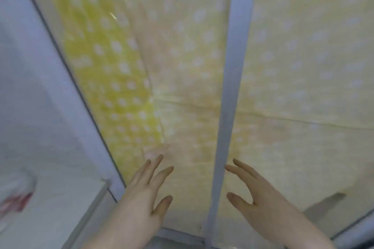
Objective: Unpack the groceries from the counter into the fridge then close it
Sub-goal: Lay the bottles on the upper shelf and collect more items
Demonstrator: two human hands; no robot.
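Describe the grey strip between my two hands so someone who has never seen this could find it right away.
Start at the big pale yellow panels with white dots that fill most of the view. A plain grey upright strip runs from top to bottom between two of them, with the left hand and the right hand open on either side of its lower end. It is bare, while both neighbouring panels are dotted.

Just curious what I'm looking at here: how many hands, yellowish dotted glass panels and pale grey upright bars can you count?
Hands: 2, left hand, right hand
Yellowish dotted glass panels: 2
Pale grey upright bar: 1
Total: 5
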